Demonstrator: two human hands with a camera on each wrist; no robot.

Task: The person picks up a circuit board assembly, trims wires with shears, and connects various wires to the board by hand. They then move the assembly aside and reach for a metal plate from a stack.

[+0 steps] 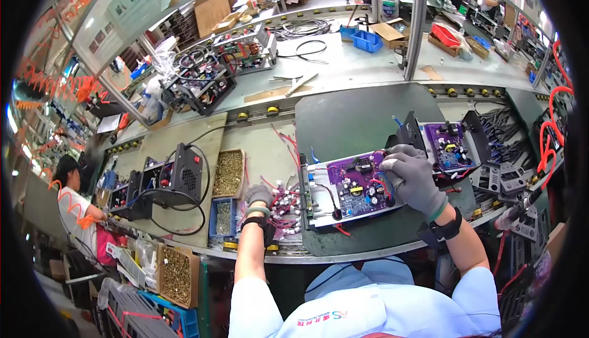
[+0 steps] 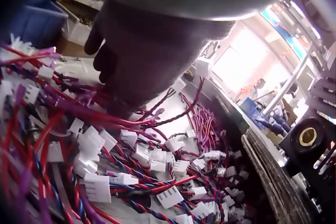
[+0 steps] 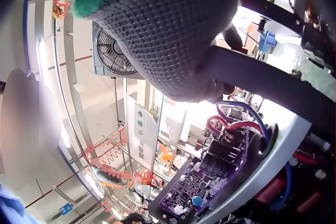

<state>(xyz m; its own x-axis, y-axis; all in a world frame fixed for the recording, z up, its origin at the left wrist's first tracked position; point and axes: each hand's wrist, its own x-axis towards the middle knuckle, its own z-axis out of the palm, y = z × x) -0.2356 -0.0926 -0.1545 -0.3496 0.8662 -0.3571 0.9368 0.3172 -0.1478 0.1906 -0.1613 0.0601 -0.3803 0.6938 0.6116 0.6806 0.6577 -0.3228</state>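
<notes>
A green mat point(image 1: 343, 123) lies under 1 open white chassis point(image 1: 322, 214), probably guarding its finish; the purple circuit board point(image 1: 359, 181) faces up, likely for access. The right hand point(image 1: 412, 178), fingers curled, grips the chassis's right end, seemingly steadying it. The left hand point(image 1: 258, 195) reaches down among connector wires point(image 1: 285, 212); its grasp I cannot tell.

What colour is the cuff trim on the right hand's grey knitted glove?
Green cuff trim; best in the right wrist view.

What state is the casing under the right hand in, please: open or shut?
Open: the casing has no cover, and its purple circuit board shows from above.
</notes>
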